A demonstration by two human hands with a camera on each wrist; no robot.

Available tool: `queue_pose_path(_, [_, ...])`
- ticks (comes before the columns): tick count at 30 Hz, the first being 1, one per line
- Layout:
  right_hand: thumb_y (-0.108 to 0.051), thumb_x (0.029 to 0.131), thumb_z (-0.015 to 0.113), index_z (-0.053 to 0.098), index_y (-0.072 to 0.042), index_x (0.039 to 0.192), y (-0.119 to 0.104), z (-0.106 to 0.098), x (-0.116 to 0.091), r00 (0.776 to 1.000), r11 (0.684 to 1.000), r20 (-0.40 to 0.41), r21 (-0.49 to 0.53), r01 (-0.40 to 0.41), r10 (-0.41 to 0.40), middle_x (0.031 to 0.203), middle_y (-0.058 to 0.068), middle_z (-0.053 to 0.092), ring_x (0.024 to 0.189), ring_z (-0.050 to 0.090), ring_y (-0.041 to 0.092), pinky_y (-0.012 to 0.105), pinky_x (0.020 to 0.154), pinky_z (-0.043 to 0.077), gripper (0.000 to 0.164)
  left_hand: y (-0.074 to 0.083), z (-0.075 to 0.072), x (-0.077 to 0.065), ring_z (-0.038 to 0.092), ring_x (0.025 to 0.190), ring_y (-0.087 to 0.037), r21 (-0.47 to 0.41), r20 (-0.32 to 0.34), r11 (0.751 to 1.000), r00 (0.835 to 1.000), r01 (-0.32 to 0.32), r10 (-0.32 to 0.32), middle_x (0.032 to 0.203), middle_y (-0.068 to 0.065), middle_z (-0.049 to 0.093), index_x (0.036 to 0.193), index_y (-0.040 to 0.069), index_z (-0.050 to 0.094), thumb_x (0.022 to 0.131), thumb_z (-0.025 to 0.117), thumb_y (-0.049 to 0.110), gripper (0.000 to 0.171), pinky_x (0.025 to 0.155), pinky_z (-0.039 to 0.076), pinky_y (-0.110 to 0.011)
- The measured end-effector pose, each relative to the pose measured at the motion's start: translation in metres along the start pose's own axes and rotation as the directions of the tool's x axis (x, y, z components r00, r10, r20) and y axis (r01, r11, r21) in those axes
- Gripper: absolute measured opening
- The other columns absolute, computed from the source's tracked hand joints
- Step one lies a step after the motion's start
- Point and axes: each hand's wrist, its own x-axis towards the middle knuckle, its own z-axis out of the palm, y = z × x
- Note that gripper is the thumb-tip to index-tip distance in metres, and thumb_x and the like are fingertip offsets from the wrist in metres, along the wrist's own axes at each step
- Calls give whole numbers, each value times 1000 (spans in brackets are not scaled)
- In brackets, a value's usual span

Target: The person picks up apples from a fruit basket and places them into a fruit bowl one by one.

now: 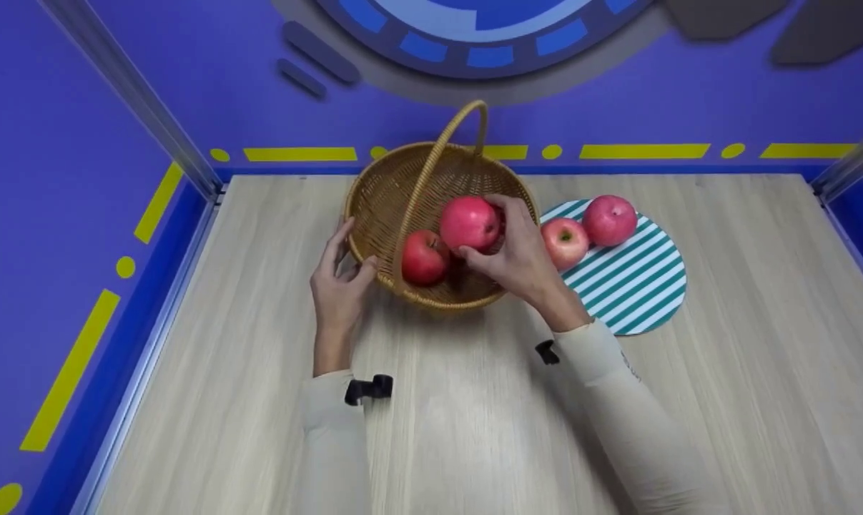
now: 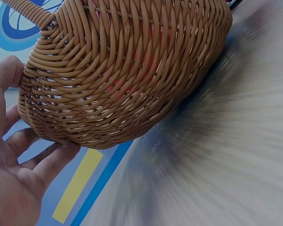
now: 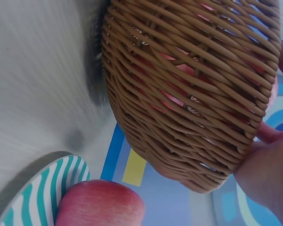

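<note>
A brown wicker basket (image 1: 374,193) with an arched handle stands at the back middle of the table. My left hand (image 1: 338,290) holds its left side, thumb at the rim and fingers against the outer weave (image 2: 108,103). Inside the rim, my right hand (image 1: 513,250) grips a pinkish-red apple (image 1: 467,223) between thumb and fingers. Close beside that one, a darker red apple (image 1: 424,259) lies in the basket under the handle. In the right wrist view, the woven wall hides most of the held apple.
Right of the basket lies a round green-and-white striped mat (image 1: 649,282). Two more apples rest on it, a pale red one (image 1: 565,243) and a pink one (image 1: 610,220). A blue panel wall (image 1: 617,107) runs along the back edge of the wooden table (image 1: 445,415), another along its left.
</note>
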Motion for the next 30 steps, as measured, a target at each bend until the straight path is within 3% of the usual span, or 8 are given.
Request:
queue_pose_path(5, [-20,87,87,44,3,152,2,-6,-7,998,997,-57,76,9,-4,145,19,51,129,53,27,46,107,48,81,1,0,-1,48,144,-22,17,0,1000,1000,14,-14,166,6,42,156,17,57,95,77,9,65,111,46,-54])
queue_pose_path(14, [-22,85,86,47,-2,156,11,-19,-21,988,993,-146,107,-43,58,144,18,51,129,52,27,51,108,45,83,2,0,0,49,144,-23,17,0,1000,1000,-3,3,166,5,42,156,17,57,94,76,8,65,111,46,-56])
queue_pose_path(21, [-14,86,88,48,-4,155,17,-26,-29,979,960,-181,279,-36,90,144,8,53,128,57,20,41,108,51,81,1,0,1,48,145,-24,4,1,1000,1000,0,0,166,3,42,155,15,57,94,76,7,65,111,45,-57])
queue_pose_path(30, [-12,86,88,47,-2,155,26,-35,-38,964,945,-239,327,-34,117,147,10,56,130,56,24,42,107,51,81,1,0,1,49,145,-26,8,2,1000,1000,-2,2,166,3,43,155,16,57,93,75,6,65,110,46,-57])
